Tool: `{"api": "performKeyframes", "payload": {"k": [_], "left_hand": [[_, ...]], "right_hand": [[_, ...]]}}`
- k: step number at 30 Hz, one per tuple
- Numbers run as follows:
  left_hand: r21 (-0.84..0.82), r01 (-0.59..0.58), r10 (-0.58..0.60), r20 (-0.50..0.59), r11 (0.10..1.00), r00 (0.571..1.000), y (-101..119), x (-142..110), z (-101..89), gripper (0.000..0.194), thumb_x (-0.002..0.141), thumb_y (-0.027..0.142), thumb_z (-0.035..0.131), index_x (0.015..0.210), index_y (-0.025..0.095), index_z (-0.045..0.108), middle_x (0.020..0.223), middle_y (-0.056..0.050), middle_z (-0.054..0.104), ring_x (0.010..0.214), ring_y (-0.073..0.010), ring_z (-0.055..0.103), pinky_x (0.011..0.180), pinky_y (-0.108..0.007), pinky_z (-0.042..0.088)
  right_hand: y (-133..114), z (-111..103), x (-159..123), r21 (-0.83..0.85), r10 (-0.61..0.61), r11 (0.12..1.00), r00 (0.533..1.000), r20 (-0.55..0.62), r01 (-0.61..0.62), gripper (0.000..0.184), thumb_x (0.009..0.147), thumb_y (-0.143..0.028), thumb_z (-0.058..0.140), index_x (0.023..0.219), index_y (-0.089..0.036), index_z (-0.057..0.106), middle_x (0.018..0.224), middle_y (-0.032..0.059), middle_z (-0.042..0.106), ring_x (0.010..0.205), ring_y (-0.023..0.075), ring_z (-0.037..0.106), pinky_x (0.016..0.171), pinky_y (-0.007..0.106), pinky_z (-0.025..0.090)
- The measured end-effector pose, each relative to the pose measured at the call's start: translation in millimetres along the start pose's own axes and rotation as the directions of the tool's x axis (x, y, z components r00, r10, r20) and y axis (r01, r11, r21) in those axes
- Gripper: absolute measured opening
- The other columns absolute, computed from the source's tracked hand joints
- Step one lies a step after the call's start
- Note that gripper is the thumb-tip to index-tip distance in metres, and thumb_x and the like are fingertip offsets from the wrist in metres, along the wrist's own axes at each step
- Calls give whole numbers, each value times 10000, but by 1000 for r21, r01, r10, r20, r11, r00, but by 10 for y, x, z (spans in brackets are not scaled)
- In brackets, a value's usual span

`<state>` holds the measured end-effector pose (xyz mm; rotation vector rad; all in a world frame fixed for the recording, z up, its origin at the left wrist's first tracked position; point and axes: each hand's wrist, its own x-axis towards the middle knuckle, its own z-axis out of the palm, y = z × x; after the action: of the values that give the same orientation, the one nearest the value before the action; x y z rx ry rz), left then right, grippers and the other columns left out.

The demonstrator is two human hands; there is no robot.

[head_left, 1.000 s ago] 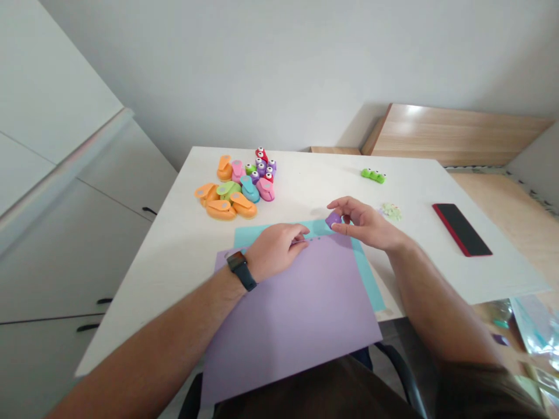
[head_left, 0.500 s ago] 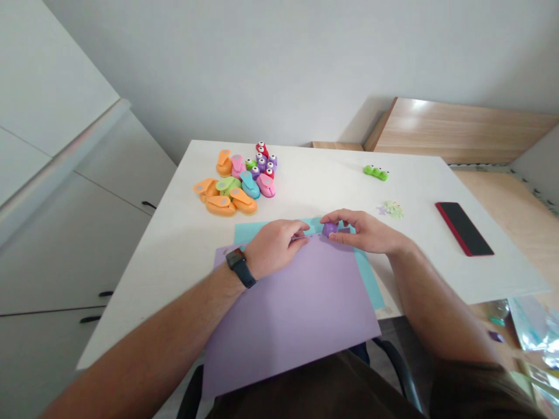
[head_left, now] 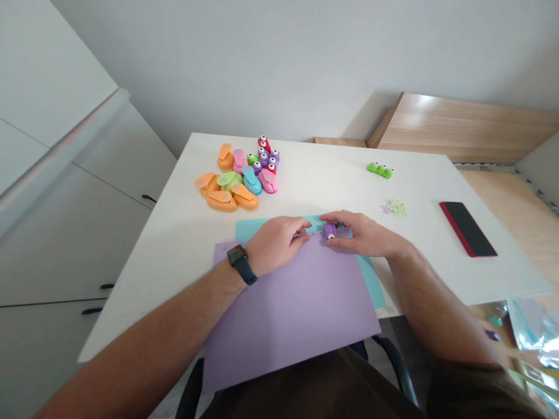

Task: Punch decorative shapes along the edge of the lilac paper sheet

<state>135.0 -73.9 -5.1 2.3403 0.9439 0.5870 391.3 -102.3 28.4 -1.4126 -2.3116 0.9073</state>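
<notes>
A large purple sheet of paper [head_left: 292,308] hangs over the table's near edge towards my lap, on top of a light blue sheet [head_left: 374,285]. My left hand [head_left: 282,241] pinches the purple sheet's far edge between thumb and fingers. Beside it, my right hand [head_left: 358,233] grips a small purple paper punch [head_left: 329,231] at that same edge, thumb on the near side and fingers on the far side. A few small holes or marks show along the edge between the hands.
Several orange, pink, green and blue lever punches [head_left: 233,183] and small eyed punches [head_left: 266,157] stand at the back left. Three joined green punches [head_left: 381,170], cut paper pieces [head_left: 397,208] and a dark phone with red edge [head_left: 468,228] lie right on the white table [head_left: 323,174].
The purple punch has turned slightly in my right hand, so its white eye now shows near the thumb. My left hand keeps its hold on the paper. The view has shifted a little.
</notes>
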Motion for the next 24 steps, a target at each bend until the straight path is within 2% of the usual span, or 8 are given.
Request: {"api": "performKeyframes", "payload": {"k": [6,24], "left_hand": [[0,4,-4,-8,1000,1000,9,2,-3,215,935,246,666,1138,185,703,1023,-64,790,952,-221,748,866,-344,565],[-34,27,-28,-12,999,1000,24,5,-11,220,925,242,684,1129,167,711,1043,-68,792,965,-220,753,862,-333,572]], "right_hand": [[-27,-17,-7,13,-39,999,999,-1,39,416,897,-423,701,1292,-298,671,1182,50,731,1053,235,681,947,397,525],[-64,-31,-24,32,-21,999,1000,-12,22,394,890,-421,692,1255,-272,681,1130,50,735,986,214,678,890,362,527]]}}
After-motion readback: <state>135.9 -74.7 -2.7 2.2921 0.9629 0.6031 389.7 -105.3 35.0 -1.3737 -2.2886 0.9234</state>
